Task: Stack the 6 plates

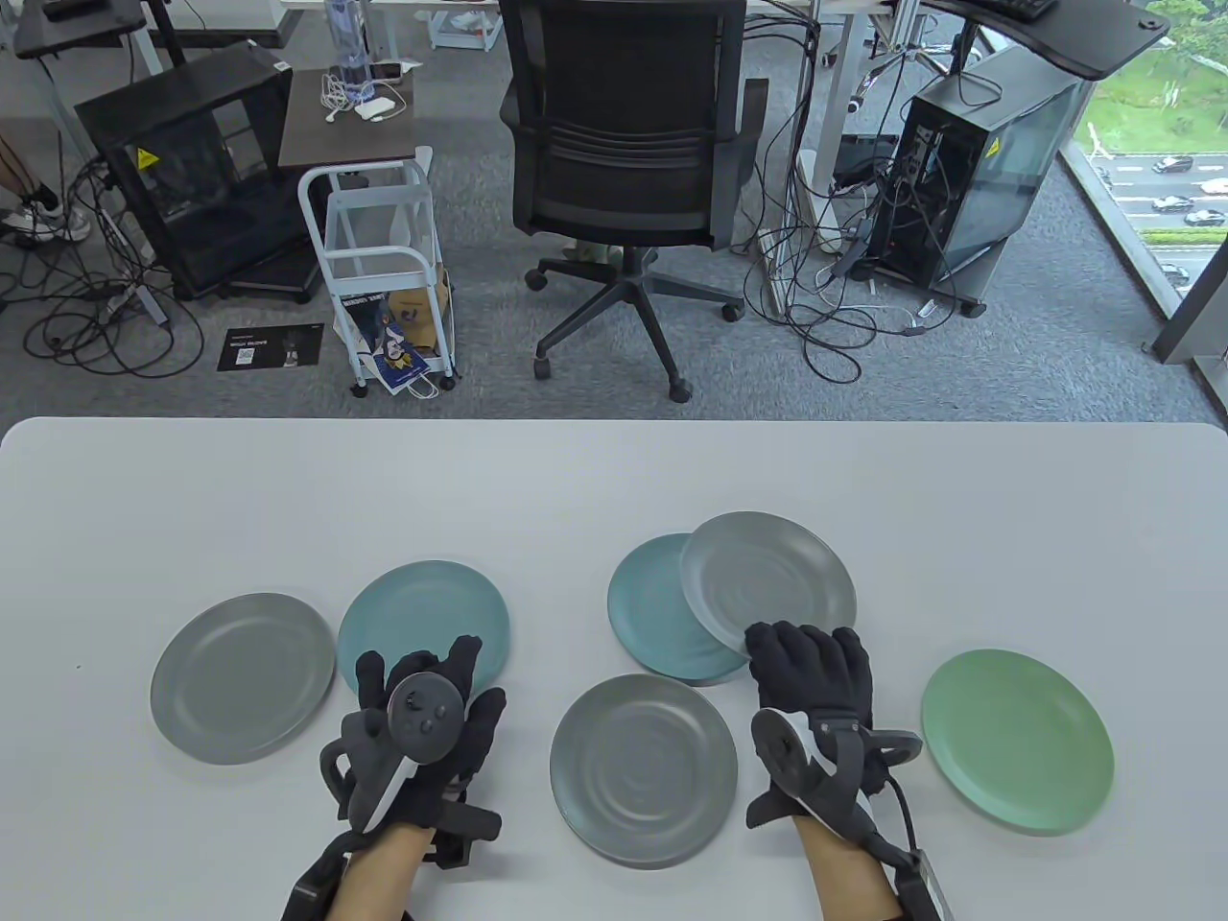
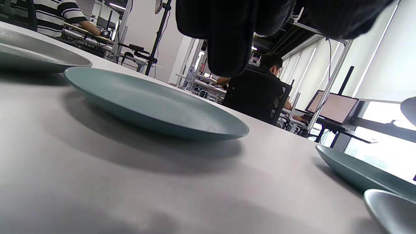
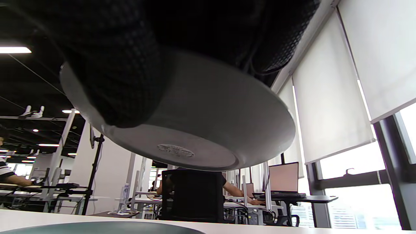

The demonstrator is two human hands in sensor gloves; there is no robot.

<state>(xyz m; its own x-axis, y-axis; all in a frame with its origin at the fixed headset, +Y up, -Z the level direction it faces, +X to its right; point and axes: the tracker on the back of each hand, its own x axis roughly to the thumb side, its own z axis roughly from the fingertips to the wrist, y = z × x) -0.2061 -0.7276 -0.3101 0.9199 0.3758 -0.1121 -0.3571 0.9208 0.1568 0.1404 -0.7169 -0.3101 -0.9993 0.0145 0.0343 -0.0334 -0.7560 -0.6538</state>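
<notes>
My right hand (image 1: 801, 662) grips the near rim of a grey plate (image 1: 767, 578) and holds it lifted over a teal plate (image 1: 652, 614). The right wrist view shows the grey plate's underside (image 3: 201, 130) in the air, my fingers (image 3: 123, 74) on it, and the teal plate's rim (image 3: 97, 227) below. My left hand (image 1: 427, 710) rests at the near edge of another teal plate (image 1: 422, 619), holding nothing. That teal plate also shows in the left wrist view (image 2: 152, 104). Other plates lie flat: grey at far left (image 1: 240, 676), grey at centre front (image 1: 641, 767), green at right (image 1: 1017, 751).
The white table (image 1: 614, 470) runs across the view. An office chair (image 1: 624, 144), a white cart (image 1: 379, 259) and computer cases stand on the floor beyond its far edge.
</notes>
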